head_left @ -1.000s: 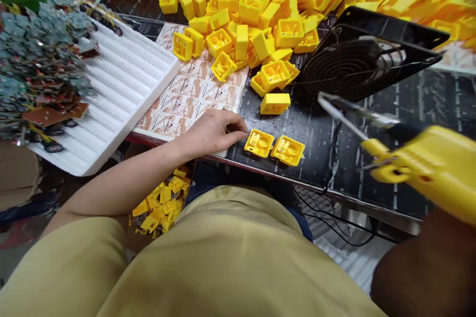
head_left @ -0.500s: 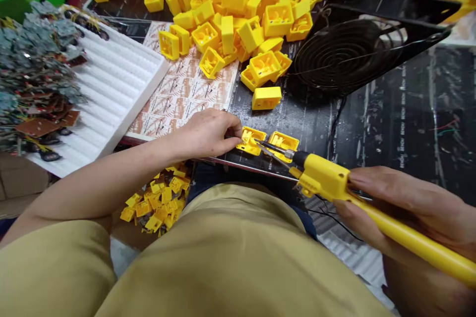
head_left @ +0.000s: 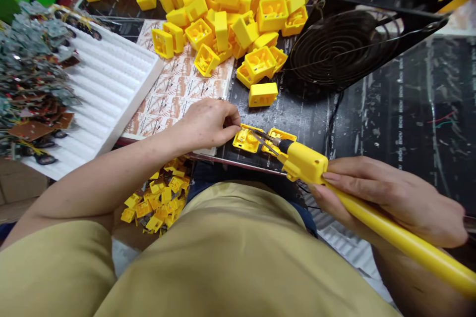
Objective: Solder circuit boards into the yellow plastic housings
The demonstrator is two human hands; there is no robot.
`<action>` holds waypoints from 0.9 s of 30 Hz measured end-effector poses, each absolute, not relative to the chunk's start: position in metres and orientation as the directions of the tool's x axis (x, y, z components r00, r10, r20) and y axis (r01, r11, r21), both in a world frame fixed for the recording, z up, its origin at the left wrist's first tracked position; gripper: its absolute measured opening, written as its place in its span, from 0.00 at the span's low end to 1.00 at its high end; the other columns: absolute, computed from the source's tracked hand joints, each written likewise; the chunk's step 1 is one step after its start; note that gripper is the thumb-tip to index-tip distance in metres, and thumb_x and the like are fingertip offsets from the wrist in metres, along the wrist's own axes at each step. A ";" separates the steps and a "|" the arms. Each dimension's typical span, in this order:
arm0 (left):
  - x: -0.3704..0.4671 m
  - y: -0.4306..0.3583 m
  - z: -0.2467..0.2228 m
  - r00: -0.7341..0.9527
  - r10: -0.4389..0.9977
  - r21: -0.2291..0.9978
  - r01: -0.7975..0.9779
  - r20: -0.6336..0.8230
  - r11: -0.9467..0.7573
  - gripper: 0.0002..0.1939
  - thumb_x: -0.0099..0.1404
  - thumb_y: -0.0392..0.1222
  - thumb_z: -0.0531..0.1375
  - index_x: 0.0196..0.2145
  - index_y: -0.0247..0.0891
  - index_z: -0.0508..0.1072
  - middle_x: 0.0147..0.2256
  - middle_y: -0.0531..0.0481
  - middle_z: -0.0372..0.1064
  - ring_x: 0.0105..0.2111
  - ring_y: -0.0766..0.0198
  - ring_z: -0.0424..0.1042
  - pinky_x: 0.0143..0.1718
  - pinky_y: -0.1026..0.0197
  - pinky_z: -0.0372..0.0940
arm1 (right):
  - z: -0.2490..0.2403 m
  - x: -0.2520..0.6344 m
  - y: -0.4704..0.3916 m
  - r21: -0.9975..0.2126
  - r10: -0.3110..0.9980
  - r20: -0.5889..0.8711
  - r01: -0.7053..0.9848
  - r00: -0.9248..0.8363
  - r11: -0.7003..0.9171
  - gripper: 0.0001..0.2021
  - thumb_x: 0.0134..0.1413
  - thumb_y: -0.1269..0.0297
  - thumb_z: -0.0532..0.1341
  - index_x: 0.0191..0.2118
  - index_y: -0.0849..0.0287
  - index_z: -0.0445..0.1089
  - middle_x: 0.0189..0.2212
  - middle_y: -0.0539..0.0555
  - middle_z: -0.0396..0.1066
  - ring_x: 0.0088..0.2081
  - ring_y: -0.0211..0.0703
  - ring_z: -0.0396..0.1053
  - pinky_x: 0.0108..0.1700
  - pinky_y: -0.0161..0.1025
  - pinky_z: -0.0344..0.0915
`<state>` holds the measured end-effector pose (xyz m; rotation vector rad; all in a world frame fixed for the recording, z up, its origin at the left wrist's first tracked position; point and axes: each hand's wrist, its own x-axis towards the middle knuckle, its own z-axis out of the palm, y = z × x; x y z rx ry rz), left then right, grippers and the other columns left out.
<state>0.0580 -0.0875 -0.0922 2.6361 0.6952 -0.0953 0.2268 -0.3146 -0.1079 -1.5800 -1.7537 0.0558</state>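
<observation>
The right hand (head_left: pixel 401 200) grasps a yellow soldering tool (head_left: pixel 307 162); the left hand (head_left: pixel 213 126) pinches at an open yellow case (head_left: pixel 243 142), its grip unclear. The case looks light, stiff, smooth, probably best held by its rim. It lies between the hands on the tabletop (head_left: pixel 375 124), just beside the left fingertips.
</observation>
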 end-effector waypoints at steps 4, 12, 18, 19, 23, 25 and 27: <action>0.059 -0.087 -0.089 0.873 0.452 0.359 0.488 -0.186 -0.795 0.08 0.58 0.38 0.61 0.33 0.37 0.80 0.24 0.53 0.72 0.24 0.68 0.68 0.30 0.64 0.60 | -0.105 0.226 -0.309 -0.463 0.869 0.494 0.856 0.033 0.231 0.09 0.68 0.61 0.57 0.34 0.56 0.68 0.28 0.51 0.71 0.29 0.33 0.72 0.29 0.29 0.70; 0.062 -0.088 -0.087 0.885 0.423 0.314 0.465 -0.195 -0.828 0.09 0.58 0.37 0.59 0.33 0.37 0.80 0.30 0.49 0.77 0.32 0.61 0.74 0.36 0.62 0.65 | -0.095 0.227 -0.308 -0.350 0.892 0.445 0.900 -0.083 0.259 0.10 0.67 0.62 0.58 0.33 0.57 0.68 0.29 0.52 0.72 0.31 0.34 0.73 0.37 0.30 0.73; 0.065 -0.088 -0.084 0.900 0.386 0.271 0.431 -0.205 -0.861 0.11 0.58 0.36 0.58 0.34 0.37 0.80 0.33 0.49 0.78 0.35 0.60 0.76 0.40 0.60 0.67 | -0.092 0.245 -0.317 -0.306 0.865 0.489 0.906 -0.115 0.294 0.04 0.65 0.62 0.60 0.38 0.53 0.67 0.30 0.51 0.73 0.26 0.34 0.72 0.21 0.29 0.67; 0.065 -0.088 -0.084 0.901 0.384 0.265 0.428 -0.204 -0.864 0.10 0.58 0.36 0.58 0.34 0.37 0.80 0.33 0.49 0.78 0.35 0.60 0.76 0.40 0.60 0.67 | -0.092 0.247 -0.318 -0.304 0.864 0.493 0.910 -0.105 0.284 0.05 0.66 0.62 0.59 0.38 0.54 0.66 0.30 0.51 0.73 0.26 0.35 0.72 0.21 0.29 0.67; 0.061 -0.088 -0.085 0.921 0.359 0.214 0.384 -0.149 -0.898 0.09 0.60 0.37 0.58 0.32 0.37 0.80 0.30 0.49 0.77 0.33 0.60 0.76 0.39 0.59 0.67 | -0.096 0.250 -0.322 -0.333 0.857 0.512 0.907 -0.056 0.259 0.04 0.66 0.61 0.59 0.39 0.53 0.67 0.30 0.51 0.73 0.27 0.37 0.73 0.21 0.31 0.69; 0.056 -0.087 -0.088 0.938 0.336 0.237 0.347 -0.084 -0.908 0.08 0.61 0.39 0.60 0.32 0.38 0.79 0.30 0.49 0.77 0.33 0.60 0.76 0.39 0.59 0.66 | -0.100 0.252 -0.324 -0.387 0.863 0.504 0.880 -0.047 0.274 0.06 0.63 0.62 0.62 0.45 0.50 0.68 0.33 0.50 0.74 0.27 0.37 0.73 0.21 0.31 0.70; 0.051 -0.086 -0.093 0.938 0.348 0.336 0.329 -0.004 -0.883 0.07 0.62 0.41 0.61 0.33 0.38 0.79 0.30 0.50 0.77 0.33 0.62 0.75 0.40 0.60 0.66 | -0.104 0.252 -0.327 -0.438 0.882 0.470 0.874 0.024 0.210 0.15 0.63 0.60 0.62 0.54 0.46 0.65 0.35 0.49 0.75 0.28 0.38 0.74 0.23 0.32 0.71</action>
